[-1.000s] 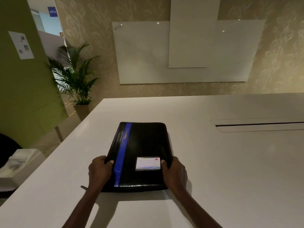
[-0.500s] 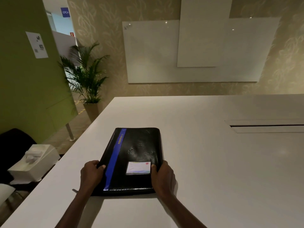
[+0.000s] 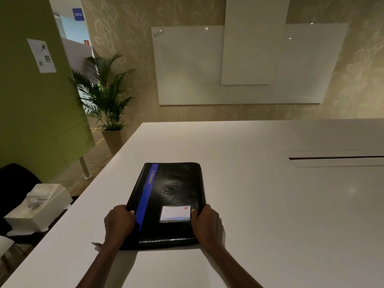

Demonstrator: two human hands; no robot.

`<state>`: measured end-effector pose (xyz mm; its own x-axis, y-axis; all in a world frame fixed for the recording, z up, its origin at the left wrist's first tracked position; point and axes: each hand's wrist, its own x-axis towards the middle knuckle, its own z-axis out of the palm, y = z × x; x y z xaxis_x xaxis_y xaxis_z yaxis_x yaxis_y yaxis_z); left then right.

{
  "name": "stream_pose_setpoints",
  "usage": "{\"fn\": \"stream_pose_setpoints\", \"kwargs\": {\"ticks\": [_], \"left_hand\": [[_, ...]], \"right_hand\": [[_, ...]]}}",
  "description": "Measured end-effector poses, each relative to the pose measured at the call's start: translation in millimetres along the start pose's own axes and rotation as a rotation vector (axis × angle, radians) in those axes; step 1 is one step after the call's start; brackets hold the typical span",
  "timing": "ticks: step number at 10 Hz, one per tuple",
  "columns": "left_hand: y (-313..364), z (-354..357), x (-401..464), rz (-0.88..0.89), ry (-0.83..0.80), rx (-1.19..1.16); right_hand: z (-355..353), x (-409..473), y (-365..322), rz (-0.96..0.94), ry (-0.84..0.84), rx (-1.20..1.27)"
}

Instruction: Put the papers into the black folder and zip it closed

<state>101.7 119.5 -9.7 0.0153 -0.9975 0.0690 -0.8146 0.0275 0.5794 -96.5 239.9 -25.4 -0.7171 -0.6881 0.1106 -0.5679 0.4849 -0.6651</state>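
Folder shifted left-of-centre vs. earlier frame. Black portfolio folder (image 3: 166, 202): shut, flat on white table (image 3: 270, 204), long axis running away. Left hand (image 3: 118, 222), right hand (image 3: 207, 222) clasp near-end sides, equally near. Papers not visible.

Label card (image 3: 175, 213) text unreadable; forearms cut off below.

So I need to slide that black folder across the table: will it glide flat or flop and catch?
The black folder lies flat and closed on the smooth white table, so it would probably glide. Its cover looks glossy and dented, likely padded, semi-stiff rather than floppy. With the left hand and right hand gripping both edges, it shouldn't twist.
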Motion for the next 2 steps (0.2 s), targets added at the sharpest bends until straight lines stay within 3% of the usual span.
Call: {"fn": "stream_pose_setpoints", "kwargs": {"ticks": [1,2], "left_hand": [[15,4,-6,-0.007,0.021,0.133],[37,15,-13,0.136,0.098,0.003]], "right_hand": [[-7,1,2,-0.020,-0.032,-0.035],[-16,4,6,-0.075,-0.050,-0.128]]}}
